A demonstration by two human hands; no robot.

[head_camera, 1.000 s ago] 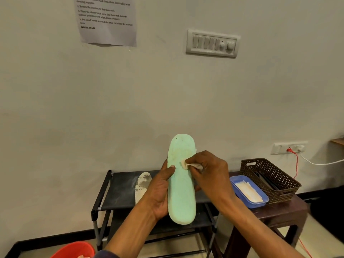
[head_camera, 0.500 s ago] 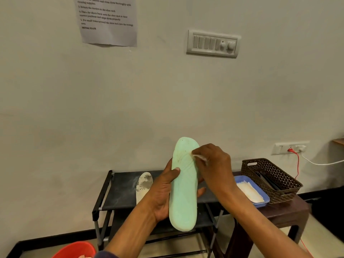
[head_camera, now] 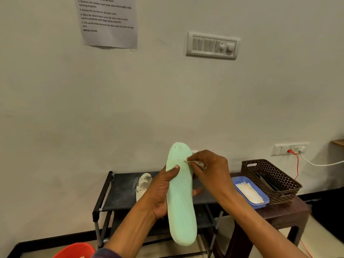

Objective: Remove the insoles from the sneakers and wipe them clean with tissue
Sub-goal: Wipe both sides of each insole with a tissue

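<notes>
The left hand (head_camera: pixel 160 190) grips an upright mint-green foam insole (head_camera: pixel 181 202) — the right hand (head_camera: pixel 208 170) pinches a small white tissue wad (head_camera: pixel 193 162) against its upper part.

Tissue (head_camera: pixel 194 162) mostly hidden inside rt hand (head_camera: pixel 209 171) grip.

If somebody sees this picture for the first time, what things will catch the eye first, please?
First, the mint-green insole, held upright in the middle by the left hand, while the right hand presses a small tissue against its upper part. Behind it, a dirty white insole lies on the black shoe rack, and a blue tray with white sheets sits to the right.
</notes>
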